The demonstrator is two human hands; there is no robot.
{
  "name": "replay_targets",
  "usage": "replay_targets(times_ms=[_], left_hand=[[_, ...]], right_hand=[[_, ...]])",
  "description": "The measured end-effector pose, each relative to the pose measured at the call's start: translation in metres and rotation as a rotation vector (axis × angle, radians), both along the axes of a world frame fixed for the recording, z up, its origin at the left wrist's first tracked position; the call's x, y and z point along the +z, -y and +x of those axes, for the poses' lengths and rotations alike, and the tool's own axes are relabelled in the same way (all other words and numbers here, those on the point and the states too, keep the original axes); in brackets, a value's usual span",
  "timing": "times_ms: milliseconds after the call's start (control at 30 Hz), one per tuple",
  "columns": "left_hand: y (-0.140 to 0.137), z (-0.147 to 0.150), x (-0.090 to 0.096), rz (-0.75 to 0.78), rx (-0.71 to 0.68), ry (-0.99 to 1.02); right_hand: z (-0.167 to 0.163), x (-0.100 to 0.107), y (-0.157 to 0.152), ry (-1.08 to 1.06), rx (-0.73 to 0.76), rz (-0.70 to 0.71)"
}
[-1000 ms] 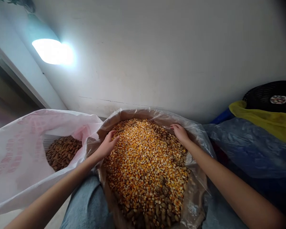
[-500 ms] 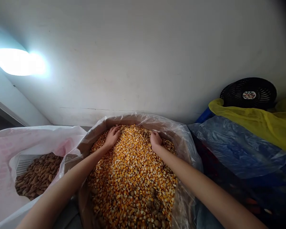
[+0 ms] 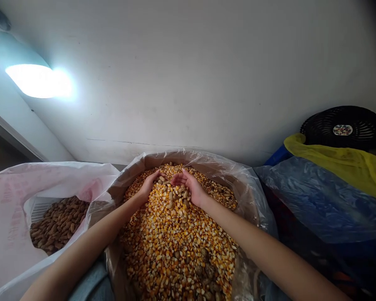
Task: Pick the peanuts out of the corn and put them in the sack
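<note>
A plastic-lined sack in front of me is full of yellow corn kernels. Near its far side my left hand and my right hand face each other, cupped around a small heap of kernels mixed with shelled-looking tan peanuts. The right fingers are curved toward the left hand, palm against the heap. Part of the left fingers is hidden behind the heap. Round, dark wrinkled nuts lie among the kernels at the near right.
At the left stands a white and pink bag holding brown almonds. A black fan, yellow mesh cloth and clear plastic sheet are on the right. The wall rises just behind the sack; a bright lamp hangs upper left.
My hands have come inward from opposite sides, gathering kernels and peanuts between them. The peanuts now show on top of the heap. The view has shifted slightly left.
</note>
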State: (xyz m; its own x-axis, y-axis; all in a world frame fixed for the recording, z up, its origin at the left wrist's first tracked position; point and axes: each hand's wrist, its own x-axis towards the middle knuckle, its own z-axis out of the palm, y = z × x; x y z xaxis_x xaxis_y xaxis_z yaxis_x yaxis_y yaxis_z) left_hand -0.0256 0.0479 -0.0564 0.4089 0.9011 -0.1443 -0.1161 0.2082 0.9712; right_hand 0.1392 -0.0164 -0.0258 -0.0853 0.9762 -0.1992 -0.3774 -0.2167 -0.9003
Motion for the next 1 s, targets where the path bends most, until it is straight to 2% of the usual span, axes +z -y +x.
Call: replay_targets(times_ms=[100, 200, 300, 367, 433, 500, 567, 667, 733, 800, 867, 1000], left_hand=[[-0.005, -0.004, -0.001, 0.171, 0.029, -0.105], [-0.004, -0.005, 0.002, 0.272, -0.105, -0.168], [0.0, -0.004, 0.005, 0.265, -0.201, -0.123], [0.001, -0.003, 0.005, 0.182, -0.151, -0.024], [0.0, -0.002, 0.002, 0.079, -0.037, 0.07], [-0.001, -0.001, -0.001, 0.062, 0.041, 0.098], [-0.002, -0.001, -0.002, 0.143, 0.015, 0.034], [-0.002, -0.002, -0.002, 0.228, -0.1, -0.067], [-0.003, -0.002, -0.003, 0.184, -0.106, -0.022], [-0.003, -0.002, -0.004, 0.125, -0.046, 0.076], [-0.003, -0.001, -0.005, 0.11, 0.019, 0.136], [-0.004, -0.002, -0.004, 0.198, 0.086, 0.091]], right_hand=[[0.001, 0.0, -0.003, 0.067, -0.046, 0.065], [0.001, -0.009, -0.004, 0.335, -0.117, 0.086], [-0.006, -0.015, 0.001, 0.494, -0.098, 0.076], [-0.013, -0.013, 0.006, 0.444, -0.069, 0.073], [-0.019, -0.008, 0.01, 0.314, -0.057, 0.027], [-0.022, -0.003, 0.013, 0.192, -0.063, -0.038], [-0.024, 0.0, 0.013, 0.158, -0.085, -0.048], [-0.026, 0.0, 0.013, 0.23, -0.099, 0.019], [-0.03, 0.0, 0.015, 0.257, -0.09, 0.037], [-0.035, 0.002, 0.02, 0.309, -0.069, 0.067], [-0.042, 0.004, 0.028, 0.491, 0.008, 0.154], [-0.058, 0.003, 0.05, 1.17, 0.277, 0.525]])
